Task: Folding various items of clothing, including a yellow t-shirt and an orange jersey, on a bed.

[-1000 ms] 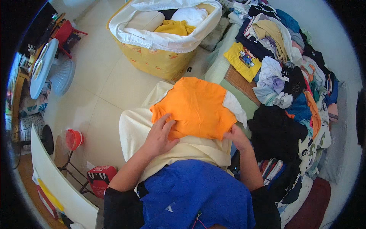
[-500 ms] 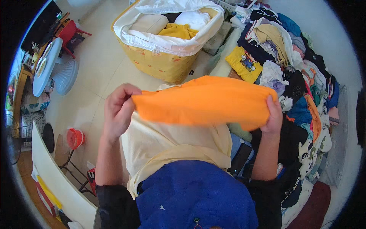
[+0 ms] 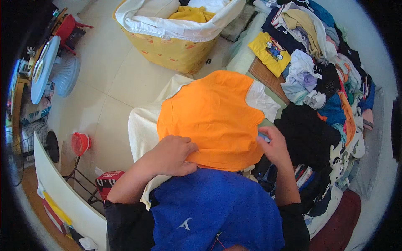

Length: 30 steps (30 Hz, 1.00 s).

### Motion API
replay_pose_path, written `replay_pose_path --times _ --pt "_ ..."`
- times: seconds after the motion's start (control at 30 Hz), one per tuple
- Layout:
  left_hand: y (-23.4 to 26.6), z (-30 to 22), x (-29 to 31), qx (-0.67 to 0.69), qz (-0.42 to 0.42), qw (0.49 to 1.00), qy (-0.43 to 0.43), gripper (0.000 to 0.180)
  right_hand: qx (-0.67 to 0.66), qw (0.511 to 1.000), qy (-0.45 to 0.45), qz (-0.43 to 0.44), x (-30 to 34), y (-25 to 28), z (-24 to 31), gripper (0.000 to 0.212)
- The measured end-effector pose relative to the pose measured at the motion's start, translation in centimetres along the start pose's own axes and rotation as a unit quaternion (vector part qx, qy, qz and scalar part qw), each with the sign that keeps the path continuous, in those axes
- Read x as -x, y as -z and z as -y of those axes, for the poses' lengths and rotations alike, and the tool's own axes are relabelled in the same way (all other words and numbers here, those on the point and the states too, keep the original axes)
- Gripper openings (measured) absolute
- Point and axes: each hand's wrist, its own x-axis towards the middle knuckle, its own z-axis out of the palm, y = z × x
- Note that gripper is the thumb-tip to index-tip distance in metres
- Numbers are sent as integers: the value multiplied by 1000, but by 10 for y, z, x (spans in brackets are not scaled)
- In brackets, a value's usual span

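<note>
An orange garment (image 3: 209, 113) lies spread across my lap, with a white sleeve-like part (image 3: 261, 100) sticking out at its upper right. Beneath it is a cream cloth (image 3: 142, 125) that drapes over my legs. My left hand (image 3: 176, 154) rests on the garment's near left part, fingers and thumb apart. At the garment's right edge is my right hand (image 3: 274, 146), its fingers bent and a gap showing between them and the thumb. Whether its thumb touches the orange fabric is hard to see.
A yellow fabric basket (image 3: 167, 52) with a white lining holds clothes ahead of me. To the right, a long heap of mixed clothes (image 3: 310, 79) includes a folded yellow shirt (image 3: 270, 52). At left are a blue stool (image 3: 65, 75), a red bucket (image 3: 81, 143) and a white board edge (image 3: 63, 196).
The orange garment, held up folded between both hands before, now lies spread on my lap. Both hands have come lower and nearer to me, and the white part has come into view.
</note>
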Motion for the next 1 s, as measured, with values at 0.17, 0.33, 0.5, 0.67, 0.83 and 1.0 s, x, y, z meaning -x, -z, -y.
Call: replay_pose_path --times 0.17,0.33,0.5,0.67,0.83,1.0 --pt "-5 -1 -11 20 0 1000 -3 39 -46 966 226 114 13 -26 67 27" --pt "-17 10 -9 75 -2 997 -14 41 52 925 367 86 22 -60 84 28" --pt "-20 19 -6 87 -38 995 -3 40 88 932 350 25 17 -79 71 24" --pt "-20 19 -7 94 -45 994 -10 33 -50 958 252 124 13 -64 80 18" --pt "-19 17 -11 93 -92 991 -26 23 26 954 287 83 15 -73 77 19" --pt "-14 20 -13 157 -126 979 5 19 131 933 333 38 15 -75 94 17"
